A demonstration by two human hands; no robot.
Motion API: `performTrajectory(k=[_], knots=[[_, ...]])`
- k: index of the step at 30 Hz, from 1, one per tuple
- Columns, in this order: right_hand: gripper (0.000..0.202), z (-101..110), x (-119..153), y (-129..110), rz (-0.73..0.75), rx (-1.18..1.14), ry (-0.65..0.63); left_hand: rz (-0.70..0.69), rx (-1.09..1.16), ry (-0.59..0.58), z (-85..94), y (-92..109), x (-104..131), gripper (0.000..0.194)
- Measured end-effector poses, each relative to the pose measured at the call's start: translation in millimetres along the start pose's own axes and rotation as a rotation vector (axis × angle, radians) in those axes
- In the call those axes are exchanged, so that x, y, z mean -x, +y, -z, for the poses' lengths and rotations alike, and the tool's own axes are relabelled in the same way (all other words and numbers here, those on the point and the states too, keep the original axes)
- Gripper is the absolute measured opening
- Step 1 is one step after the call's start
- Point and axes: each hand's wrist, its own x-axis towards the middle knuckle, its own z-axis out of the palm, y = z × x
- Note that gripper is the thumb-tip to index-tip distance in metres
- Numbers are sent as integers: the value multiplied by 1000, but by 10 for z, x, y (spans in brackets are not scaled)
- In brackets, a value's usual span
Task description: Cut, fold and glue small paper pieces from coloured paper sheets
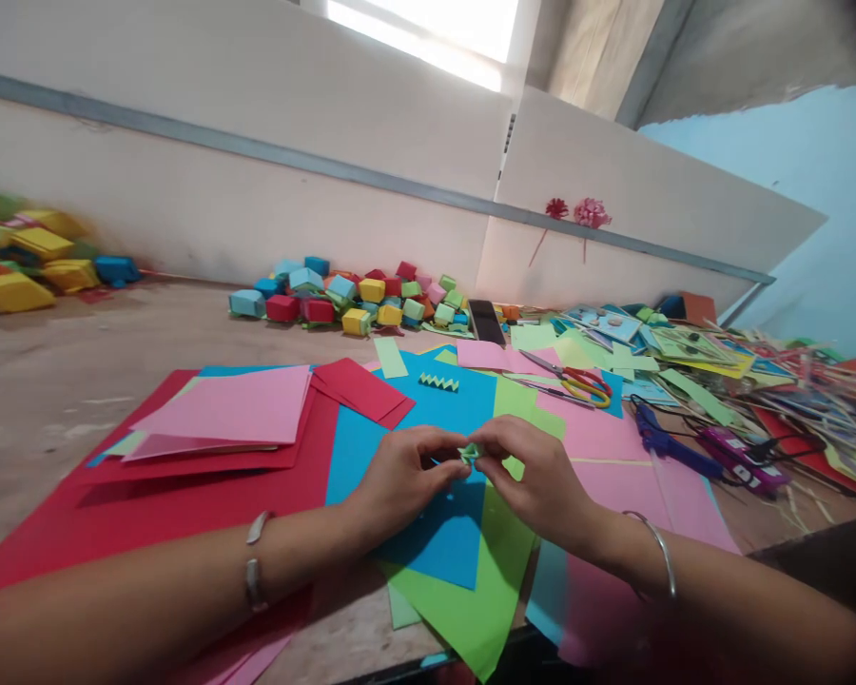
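Between my two hands is a small folded green paper strip (469, 455), held above the blue paper sheet (414, 552). My left hand (406, 476) pinches its left end between thumb and fingertips. At the right end, the thumb and fingers of my right hand (535, 476) are closed on the same piece. The fingertips hide much of it. Just beyond my hands, a zigzag-folded green paper strip (439, 382) lies on the blue sheet. A flat light green paper piece (390, 358) rests behind it.
Folded pink sheets (221, 409) lie on red paper (257, 514) at left. Scissors (577, 381) lie on pink paper at right, near a blue glue gun (674, 442) and a purple power strip (742, 461). Small coloured paper boxes (314, 309) and a phone (485, 322) are along the wall.
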Motion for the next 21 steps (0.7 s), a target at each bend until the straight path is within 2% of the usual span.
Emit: performTrajectory(k=[6, 10, 16, 21], knots=[[16, -54, 25, 61, 25, -24, -47, -232, -223, -8, 25, -89, 33, 44], [25, -60, 36, 80, -63, -42, -138, -317, -351, -57, 32, -134, 49, 53], [26, -73, 46, 47, -104, -6, -187, -299, -401, -97, 42, -142, 72, 53], [26, -109, 65, 51, -79, 23, -155, -259, -403, -89, 57, -117, 76, 51]])
